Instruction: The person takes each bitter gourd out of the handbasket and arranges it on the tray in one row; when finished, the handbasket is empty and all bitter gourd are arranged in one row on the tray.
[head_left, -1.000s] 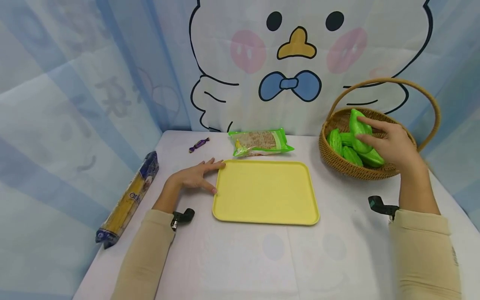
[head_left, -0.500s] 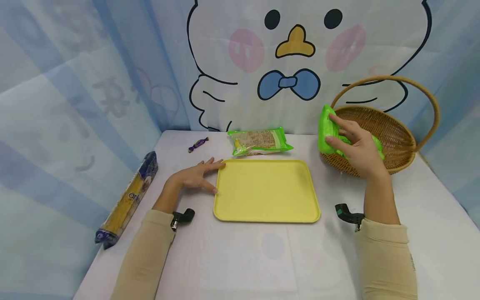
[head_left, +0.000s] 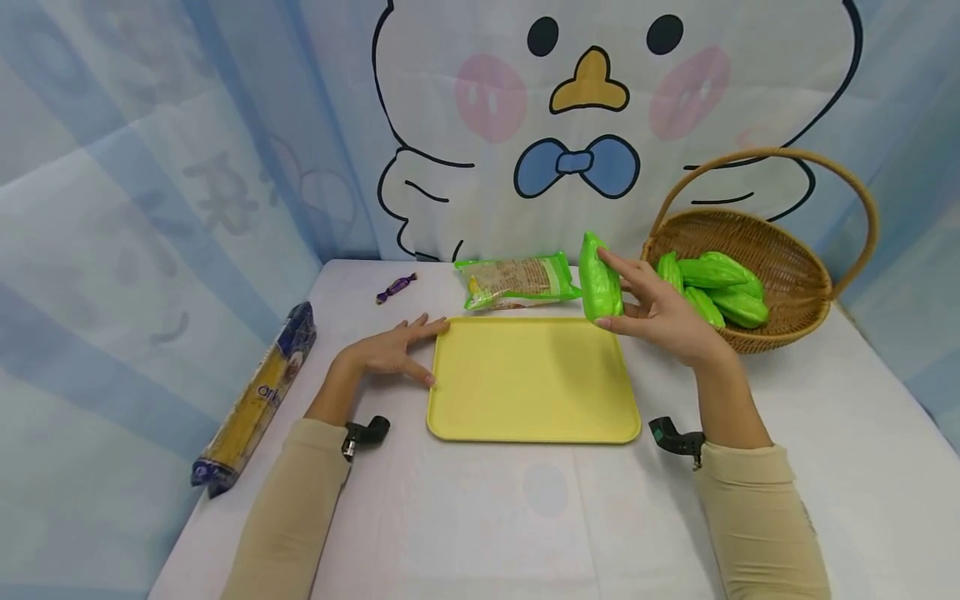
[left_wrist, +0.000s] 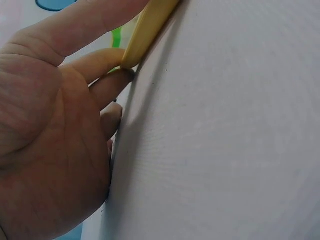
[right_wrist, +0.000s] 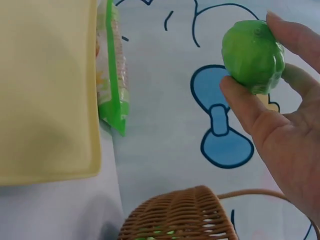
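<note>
While the head view showed a crinkly packet (head_left: 519, 282) and woven basket (head_left: 787, 279) flanking the green vegetable (head_left: 600, 282) near the far right corner of the yellow tray (head_left: 525, 383), the left wrist view had the left hand (left_wrist: 60, 117) touching its smooth rim, fingers apart; in the right wrist view, the right hand (right_wrist: 285, 110) had its fingers clamped on the glossy, ridged vegetable.

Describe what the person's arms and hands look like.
The left hand and right hand are bare, without gloves. The left sleeve and right sleeve are beige, ending short of the hands. At each sleeve's end sits a small, angled black device.
</note>
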